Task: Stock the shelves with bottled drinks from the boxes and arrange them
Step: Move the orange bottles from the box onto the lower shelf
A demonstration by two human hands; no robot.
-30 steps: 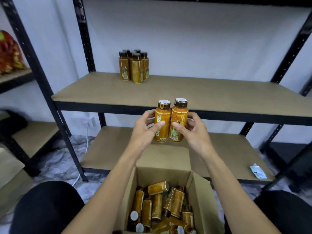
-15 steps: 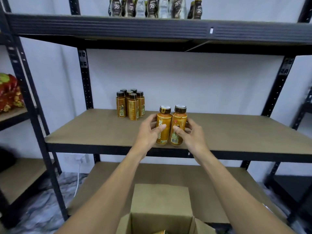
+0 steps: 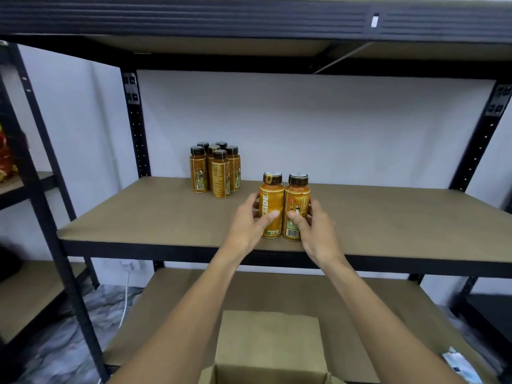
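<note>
Obs: left hand (image 3: pixel 249 223) grips the left bottle (image 3: pixel 271 206), right hand (image 3: pixel 315 231) grips the right bottle (image 3: pixel 296 209), both upright and touching at the shelf (image 3: pixel 388 223) front edge (base contact unclear); the stocked cluster (image 3: pixel 214 171) stands back-left, nearer the left hand.

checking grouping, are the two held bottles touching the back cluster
No, the two bottles are apart from the cluster, with bare shelf between them.

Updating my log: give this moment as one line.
left hand grips left bottle | right hand grips right bottle | both upright at shelf front
</note>
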